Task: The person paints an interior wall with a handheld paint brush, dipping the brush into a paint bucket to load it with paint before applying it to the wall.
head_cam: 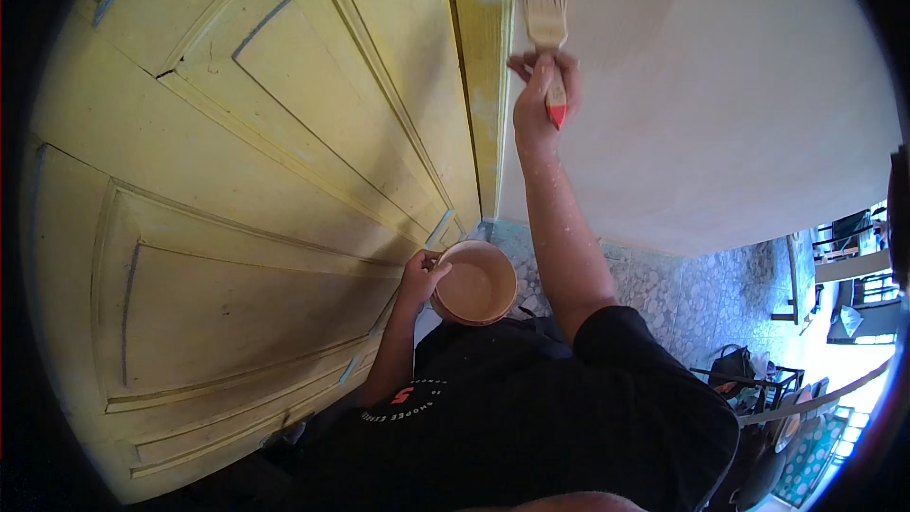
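Note:
My right hand (544,89) grips a flat paintbrush (557,96) by its wooden handle, which has a red tip. The pale, paint-coated bristles point up along the off-white wall (711,85), near its border with the yellow door frame (487,50); whether they touch the wall I cannot tell. Lower down, my left hand (421,276) holds a round tub (475,283) by its rim, thumb over the edge. Inside the tub is a beige tone like the wall's; the depth of any paint is unclear. Small pale specks dot my right forearm.
A yellow panelled wooden door (284,121) with grey-blue patches stands at the left. Below the wall lies a grey stone-patterned tiled floor (640,277). At the right are a bench or table (803,277), a black bag (732,363) on a dark rack, and a teal polka-dot cloth (810,459).

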`<state>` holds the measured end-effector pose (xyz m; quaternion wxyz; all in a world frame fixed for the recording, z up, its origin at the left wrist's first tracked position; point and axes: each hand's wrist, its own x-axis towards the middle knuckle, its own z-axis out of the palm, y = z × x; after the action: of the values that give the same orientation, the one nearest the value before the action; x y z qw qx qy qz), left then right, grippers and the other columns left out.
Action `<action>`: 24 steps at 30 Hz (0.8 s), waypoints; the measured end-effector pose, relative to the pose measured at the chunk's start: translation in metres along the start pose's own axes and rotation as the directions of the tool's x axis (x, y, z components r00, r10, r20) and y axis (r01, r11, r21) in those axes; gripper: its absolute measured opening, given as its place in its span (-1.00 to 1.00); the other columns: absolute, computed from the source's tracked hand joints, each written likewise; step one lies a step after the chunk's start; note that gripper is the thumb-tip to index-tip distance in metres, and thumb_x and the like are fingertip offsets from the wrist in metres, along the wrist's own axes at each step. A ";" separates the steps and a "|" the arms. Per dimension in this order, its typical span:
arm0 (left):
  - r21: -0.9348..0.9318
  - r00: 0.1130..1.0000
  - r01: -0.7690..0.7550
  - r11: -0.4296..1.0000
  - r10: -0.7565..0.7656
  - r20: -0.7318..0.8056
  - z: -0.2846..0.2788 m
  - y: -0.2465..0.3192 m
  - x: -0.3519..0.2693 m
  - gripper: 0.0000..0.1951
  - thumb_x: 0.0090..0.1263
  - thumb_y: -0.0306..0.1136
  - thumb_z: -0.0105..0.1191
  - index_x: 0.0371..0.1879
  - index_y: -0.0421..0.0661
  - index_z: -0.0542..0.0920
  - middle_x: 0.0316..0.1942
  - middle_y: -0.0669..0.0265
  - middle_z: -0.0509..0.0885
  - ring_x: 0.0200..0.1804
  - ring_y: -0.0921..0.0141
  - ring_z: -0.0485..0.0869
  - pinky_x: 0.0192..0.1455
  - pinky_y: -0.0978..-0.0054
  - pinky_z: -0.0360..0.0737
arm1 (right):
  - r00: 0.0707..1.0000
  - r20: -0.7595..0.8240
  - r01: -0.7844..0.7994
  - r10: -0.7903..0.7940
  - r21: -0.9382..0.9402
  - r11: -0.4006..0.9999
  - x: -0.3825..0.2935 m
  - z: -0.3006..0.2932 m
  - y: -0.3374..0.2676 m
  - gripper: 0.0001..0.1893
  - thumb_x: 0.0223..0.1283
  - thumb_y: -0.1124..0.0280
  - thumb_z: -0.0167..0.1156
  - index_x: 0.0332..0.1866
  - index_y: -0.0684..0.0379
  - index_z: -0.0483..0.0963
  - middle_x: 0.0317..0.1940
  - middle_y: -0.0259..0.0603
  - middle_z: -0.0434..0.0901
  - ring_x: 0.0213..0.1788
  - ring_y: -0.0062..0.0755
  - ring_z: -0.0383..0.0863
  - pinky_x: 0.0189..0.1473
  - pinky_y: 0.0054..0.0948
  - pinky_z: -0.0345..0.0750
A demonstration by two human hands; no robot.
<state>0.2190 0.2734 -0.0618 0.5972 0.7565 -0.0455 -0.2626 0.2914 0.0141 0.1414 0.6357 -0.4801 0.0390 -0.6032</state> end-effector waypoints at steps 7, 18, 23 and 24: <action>0.015 0.999 0.040 0.999 -0.040 0.000 -0.003 0.002 -0.005 -0.76 0.10 -0.41 0.26 -0.29 -0.19 0.55 -0.50 0.36 0.54 -0.42 0.54 0.50 -0.36 0.57 0.44 | 0.920 -0.147 -0.391 0.363 -0.381 0.838 -0.113 -0.130 0.100 -0.86 0.27 0.47 -0.02 -0.21 0.30 0.45 -0.41 -0.22 0.50 -0.41 -0.52 0.53 -0.36 -0.51 0.53; 0.033 0.998 -0.020 0.999 0.017 0.067 0.004 0.002 0.006 -0.75 0.11 -0.40 0.25 -0.29 -0.21 0.55 -0.49 0.39 0.52 -0.43 0.56 0.47 -0.35 0.59 0.43 | 0.970 -0.073 -0.227 0.232 0.080 0.971 0.005 -0.011 -0.001 -0.86 0.31 0.47 -0.05 -0.17 0.32 0.36 -0.40 -0.19 0.48 -0.41 -0.51 0.53 -0.38 -0.49 0.59; -0.003 0.999 0.006 1.000 -0.005 0.042 -0.001 -0.001 0.003 -0.77 0.11 -0.41 0.25 -0.29 -0.20 0.55 -0.50 0.40 0.50 -0.42 0.57 0.46 -0.35 0.59 0.41 | 0.998 -0.020 0.067 -0.067 0.036 0.997 0.004 -0.014 -0.010 -0.86 0.31 0.48 -0.07 -0.17 0.32 0.37 -0.42 -0.17 0.48 -0.41 -0.50 0.53 -0.42 -0.51 0.59; -0.010 0.999 0.000 1.000 0.000 0.041 -0.001 -0.002 0.004 -0.77 0.11 -0.41 0.25 -0.29 -0.20 0.55 -0.50 0.40 0.50 -0.42 0.57 0.46 -0.35 0.59 0.41 | 0.999 -0.038 -0.018 0.017 -0.020 1.000 -0.002 -0.028 0.005 -0.86 0.31 0.47 -0.06 -0.17 0.32 0.38 -0.42 -0.19 0.48 -0.42 -0.52 0.52 -0.42 -0.52 0.58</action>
<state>0.2221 0.2735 -0.0650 0.5997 0.7481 -0.0564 -0.2784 0.2773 -0.0008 0.1218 0.6352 -0.4745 0.0612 -0.6063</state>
